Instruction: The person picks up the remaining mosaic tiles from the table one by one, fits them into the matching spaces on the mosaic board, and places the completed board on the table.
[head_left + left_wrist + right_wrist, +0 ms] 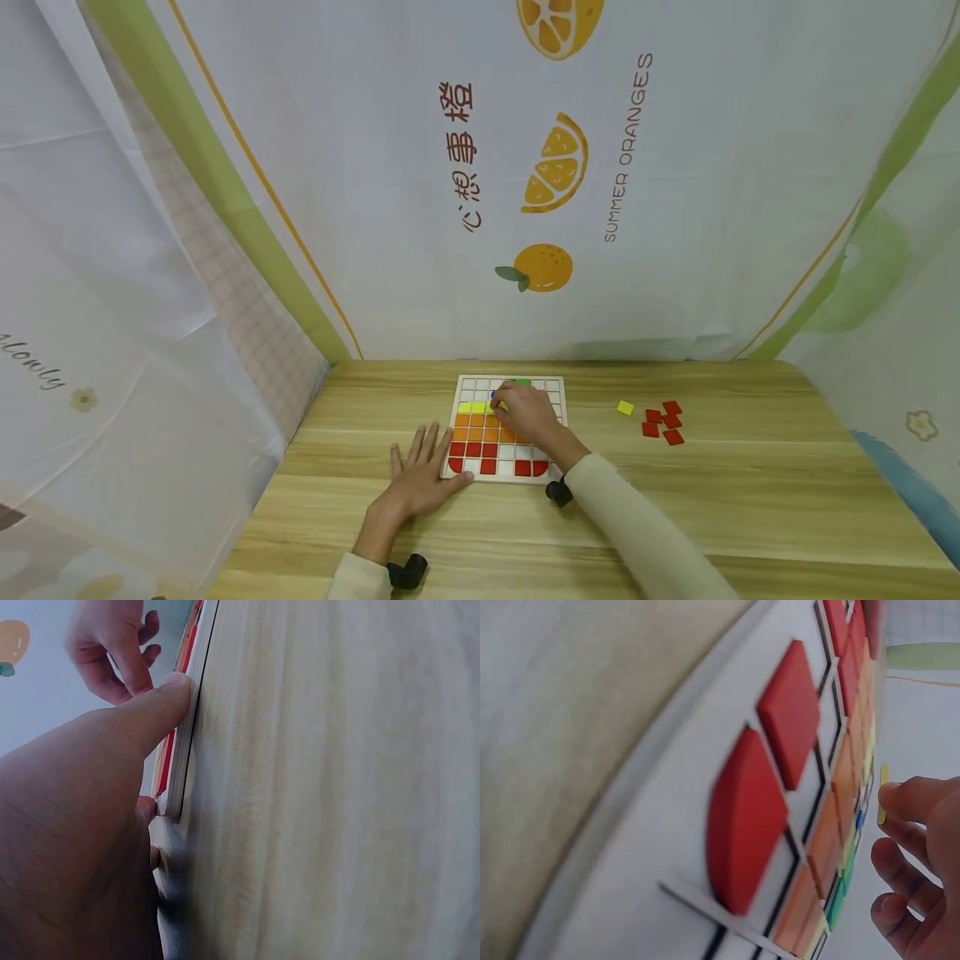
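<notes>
A white square grid board (495, 480) lies on the wooden table, with red tiles (488, 450) in its near rows, orange tiles (476, 421) further up, then yellow ones (472, 407). Blue and green bits show near the far rows, partly hidden. My left hand (426, 479) rests at the board's left near corner, fingers spread on the table and thumb on the near edge. Over the board, my right hand (528, 414) pinches a yellow tile (883, 796) between thumb and finger; the right wrist view shows it held on edge, off the board.
To the right of the board lie a loose yellow tile (625, 407) and several loose red tiles (672, 421). A white cloth (375, 208) printed with oranges hangs behind the table's (750, 483) far edge.
</notes>
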`<state>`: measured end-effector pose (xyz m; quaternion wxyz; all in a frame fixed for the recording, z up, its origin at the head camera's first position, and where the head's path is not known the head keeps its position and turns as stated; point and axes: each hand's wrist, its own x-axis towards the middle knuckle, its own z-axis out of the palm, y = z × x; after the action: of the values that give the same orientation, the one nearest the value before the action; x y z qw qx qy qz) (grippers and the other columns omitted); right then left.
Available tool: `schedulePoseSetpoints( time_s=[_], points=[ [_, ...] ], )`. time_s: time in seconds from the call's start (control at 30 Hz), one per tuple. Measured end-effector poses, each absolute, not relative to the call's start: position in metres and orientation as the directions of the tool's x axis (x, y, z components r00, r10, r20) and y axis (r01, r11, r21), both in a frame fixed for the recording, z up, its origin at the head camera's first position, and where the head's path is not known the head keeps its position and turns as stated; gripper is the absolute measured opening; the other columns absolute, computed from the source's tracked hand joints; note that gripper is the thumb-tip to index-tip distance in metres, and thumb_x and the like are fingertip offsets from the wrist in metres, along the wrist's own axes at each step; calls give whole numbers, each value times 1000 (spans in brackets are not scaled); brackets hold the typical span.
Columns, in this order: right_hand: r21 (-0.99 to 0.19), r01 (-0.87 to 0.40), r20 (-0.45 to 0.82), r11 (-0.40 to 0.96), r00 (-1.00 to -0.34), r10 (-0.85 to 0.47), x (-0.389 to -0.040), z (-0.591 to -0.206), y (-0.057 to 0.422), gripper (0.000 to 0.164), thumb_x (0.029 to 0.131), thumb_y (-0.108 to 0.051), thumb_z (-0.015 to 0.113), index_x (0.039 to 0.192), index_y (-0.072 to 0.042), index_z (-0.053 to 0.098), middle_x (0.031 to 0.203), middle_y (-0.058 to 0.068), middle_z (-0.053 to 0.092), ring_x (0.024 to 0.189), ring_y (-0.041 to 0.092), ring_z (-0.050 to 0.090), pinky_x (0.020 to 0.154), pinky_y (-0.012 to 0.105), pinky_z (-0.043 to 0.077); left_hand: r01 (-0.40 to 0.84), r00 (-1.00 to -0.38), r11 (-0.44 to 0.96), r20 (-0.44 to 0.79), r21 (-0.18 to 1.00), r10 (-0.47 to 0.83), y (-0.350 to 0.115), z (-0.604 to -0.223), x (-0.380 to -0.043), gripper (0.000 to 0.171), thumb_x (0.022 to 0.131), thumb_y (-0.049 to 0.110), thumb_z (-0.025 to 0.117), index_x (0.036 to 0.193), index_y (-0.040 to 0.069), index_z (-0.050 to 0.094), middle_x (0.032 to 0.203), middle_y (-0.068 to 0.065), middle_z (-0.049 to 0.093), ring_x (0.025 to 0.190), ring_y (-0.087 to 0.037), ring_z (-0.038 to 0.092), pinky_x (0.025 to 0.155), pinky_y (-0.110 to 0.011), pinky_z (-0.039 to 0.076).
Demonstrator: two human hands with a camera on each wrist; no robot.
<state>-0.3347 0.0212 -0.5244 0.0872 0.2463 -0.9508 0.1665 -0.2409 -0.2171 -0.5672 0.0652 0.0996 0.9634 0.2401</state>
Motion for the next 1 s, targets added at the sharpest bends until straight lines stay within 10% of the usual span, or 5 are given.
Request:
schedulePoseSetpoints(
  time_s=[1.0],
  points=[
    [-258, -544, 208, 799, -839, -504, -337, -532, 27, 21, 104, -10, 67, 114, -16, 84, 126, -1, 75, 115, 21, 74, 85, 35, 64, 163, -971, 864, -77, 476, 225, -217, -569, -243, 98, 98, 72, 58, 172, 19, 24, 181, -10, 6, 168, -38, -3, 123, -76, -16]
  ],
)
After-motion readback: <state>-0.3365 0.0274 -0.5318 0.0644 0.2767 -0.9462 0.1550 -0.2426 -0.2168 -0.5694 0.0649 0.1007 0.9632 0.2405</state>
